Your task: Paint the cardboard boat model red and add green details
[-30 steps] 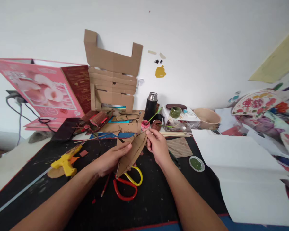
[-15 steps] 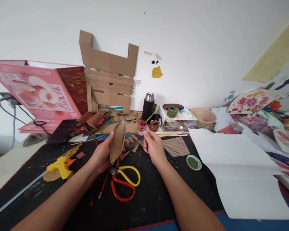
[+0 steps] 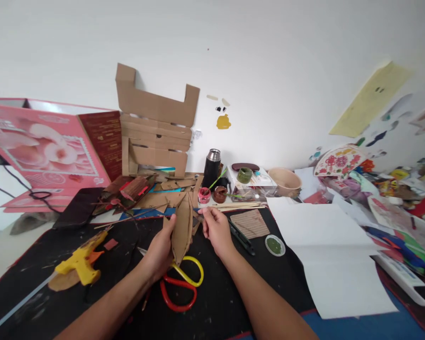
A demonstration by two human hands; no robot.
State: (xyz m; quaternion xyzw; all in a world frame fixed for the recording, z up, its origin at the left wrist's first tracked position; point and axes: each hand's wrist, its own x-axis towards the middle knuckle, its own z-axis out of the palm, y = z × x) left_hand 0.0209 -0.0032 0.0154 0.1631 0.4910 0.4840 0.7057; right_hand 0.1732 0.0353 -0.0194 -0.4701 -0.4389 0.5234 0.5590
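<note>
Cardboard piece (image 3: pixel 182 231) within left fingers (image 3: pixel 170 225)

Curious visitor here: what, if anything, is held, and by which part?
The left hand holds a cardboard piece by its left edge; whether the right hand holds anything is unclear.

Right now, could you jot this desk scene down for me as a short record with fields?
Left hand: holds a folded cardboard piece
Right hand: apart from the cardboard piece, fingers curled; whether it holds anything is unclear
Near the hands: red-and-yellow-handled scissors on a black mat
Left side: yellow glue gun
Behind: black flask, pink jar, brown jar
</note>
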